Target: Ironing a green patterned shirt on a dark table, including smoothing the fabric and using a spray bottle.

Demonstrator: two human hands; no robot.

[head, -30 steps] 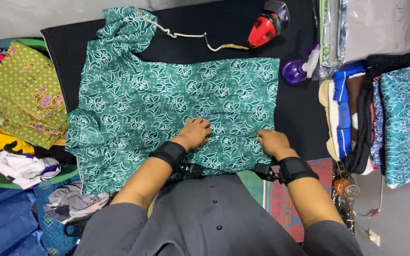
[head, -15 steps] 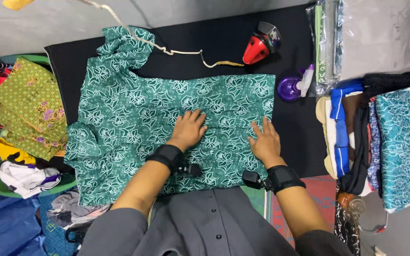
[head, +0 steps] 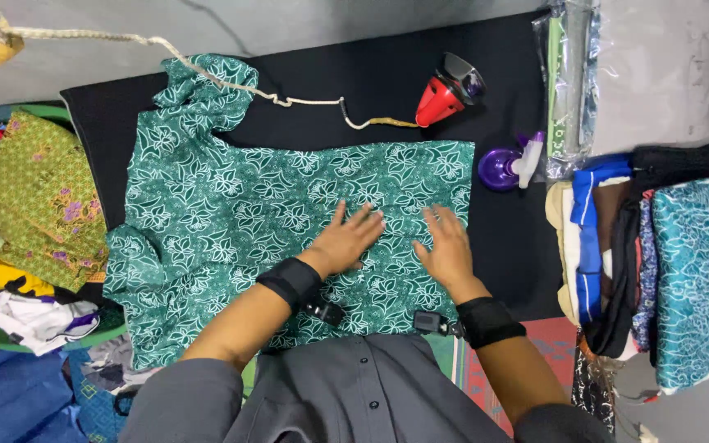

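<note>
A teal garment with a white floral print [head: 231, 221] lies spread flat on a black ironing mat [head: 387, 74]. My left hand [head: 346, 240] rests palm down on the cloth near its middle, fingers apart. My right hand [head: 446, 246] lies flat beside it, closer to the garment's right edge. Both wrists wear black bands. Neither hand holds anything.
A red iron [head: 446, 90] with a braided cord [head: 207, 70] stands at the back of the mat. A purple spray bottle [head: 509, 166] lies at the mat's right edge. Folded clothes [head: 658, 262] are stacked on the right. A green basket of laundry [head: 26, 246] sits left.
Both hands have slid away from me, from the garment's near hem toward its middle, pressing the cloth flat. The camera view has shifted slightly.
</note>
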